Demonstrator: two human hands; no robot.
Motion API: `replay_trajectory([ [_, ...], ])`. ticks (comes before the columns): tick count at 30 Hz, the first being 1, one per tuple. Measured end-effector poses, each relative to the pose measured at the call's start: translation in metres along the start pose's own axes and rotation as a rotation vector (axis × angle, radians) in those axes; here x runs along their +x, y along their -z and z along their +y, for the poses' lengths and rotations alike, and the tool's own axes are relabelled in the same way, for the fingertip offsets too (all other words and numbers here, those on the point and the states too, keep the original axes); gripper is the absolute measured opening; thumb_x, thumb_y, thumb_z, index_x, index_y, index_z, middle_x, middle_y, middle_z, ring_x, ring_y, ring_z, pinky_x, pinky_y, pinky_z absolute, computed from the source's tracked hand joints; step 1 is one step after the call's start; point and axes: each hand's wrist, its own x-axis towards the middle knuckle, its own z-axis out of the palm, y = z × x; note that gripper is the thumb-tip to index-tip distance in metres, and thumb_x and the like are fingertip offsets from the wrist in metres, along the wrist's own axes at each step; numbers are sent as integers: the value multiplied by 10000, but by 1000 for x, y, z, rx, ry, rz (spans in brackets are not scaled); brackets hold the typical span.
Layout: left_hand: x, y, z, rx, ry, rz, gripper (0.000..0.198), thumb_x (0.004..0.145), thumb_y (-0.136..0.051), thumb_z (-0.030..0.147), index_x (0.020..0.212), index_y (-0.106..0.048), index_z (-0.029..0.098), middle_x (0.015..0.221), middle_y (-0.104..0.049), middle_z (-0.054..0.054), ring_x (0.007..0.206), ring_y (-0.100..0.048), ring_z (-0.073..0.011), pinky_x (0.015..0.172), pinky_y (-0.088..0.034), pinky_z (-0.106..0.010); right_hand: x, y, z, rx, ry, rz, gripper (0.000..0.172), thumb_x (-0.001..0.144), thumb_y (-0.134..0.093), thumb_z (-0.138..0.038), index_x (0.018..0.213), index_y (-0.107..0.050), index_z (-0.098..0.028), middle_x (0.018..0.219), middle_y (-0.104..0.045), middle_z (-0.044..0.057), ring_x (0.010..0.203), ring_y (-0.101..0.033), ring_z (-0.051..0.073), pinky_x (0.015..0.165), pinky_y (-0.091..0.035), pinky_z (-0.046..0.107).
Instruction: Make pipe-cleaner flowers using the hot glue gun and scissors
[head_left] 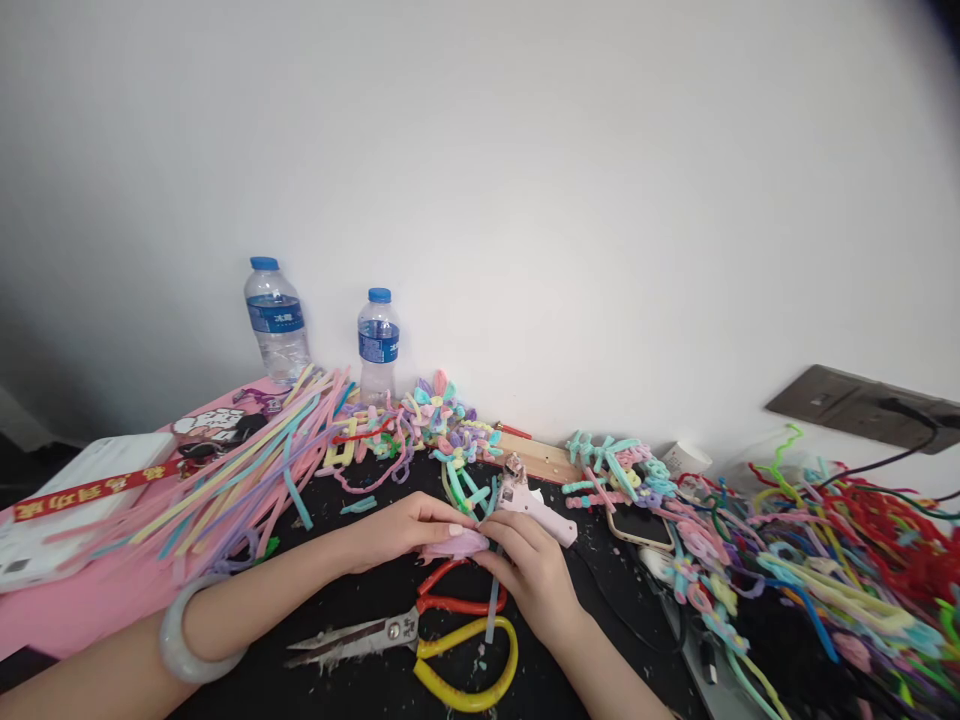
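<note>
Scissors (394, 630) with red and yellow handles, foreground, on the black tabletop (375, 690). Just beyond them, a lilac-pink piece (459, 545) between both hands: fingers of the left hand (409, 532) and right hand (529, 565) clamped on it. Behind: pale glue gun (553, 517); at left, fuzzy stems (300, 440).

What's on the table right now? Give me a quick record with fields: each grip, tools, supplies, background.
Left grip: pinching a lilac piece
Right grip: on the same piece, from its right side
Cutting tool: scissors, one loop red, one yellow, blades pointing left
Other tool: pale glue gun, just beyond the right grip
Supplies: loose fuzzy stems at left; mixed heap at right
Background: two blue-capped bottles by the wall
</note>
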Motion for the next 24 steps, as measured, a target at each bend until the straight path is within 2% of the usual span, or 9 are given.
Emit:
replay_trajectory([
  [5, 0, 1, -1, -39, 15, -30, 305, 781, -604, 301, 1037, -703, 167, 731, -646, -16, 601, -458, -117, 568, -342, -210, -1, 0, -1, 17, -6, 15, 142, 884, -544, -257, 997, -617, -210, 947, -655, 68, 870, -626, 209, 751, -532, 327],
  [12, 3, 4, -7, -300, 111, -44, 327, 789, -615, 325, 1054, -683, 145, 776, -675, -52, 638, -547, -130, 571, -415, -216, -2, -2, -1, 60, -20, 4, 132, 898, -521, -253, 985, -613, -217, 935, -656, 60, 866, -622, 199, 754, -530, 324],
  [17, 4, 7, -9, -328, 131, -69, 371, 785, -620, 346, 1092, -654, 139, 845, -700, -96, 766, -634, -194, 570, -489, -233, -2, -2, -2, 81, -31, 11, 116, 896, -527, -246, 964, -614, -212, 923, -657, 67, 864, -623, 205, 744, -529, 326],
  [20, 4, 8, -9, -341, 126, -60, 352, 782, -627, 333, 1068, -664, 132, 900, -694, -101, 819, -652, -212, 572, -508, -224, -2, -2, -3, 76, -28, 8, 118, 892, -533, -243, 970, -615, -210, 924, -660, 68, 868, -624, 205, 754, -528, 326],
  [24, 3, 7, -8, -348, 133, -106, 367, 800, -609, 338, 1091, -650, 118, 902, -703, -117, 859, -659, -220, 606, -514, -220, -1, -2, -3, 62, -21, 4, 137, 901, -516, -253, 979, -622, -214, 924, -662, 68, 862, -627, 202, 748, -532, 323],
])
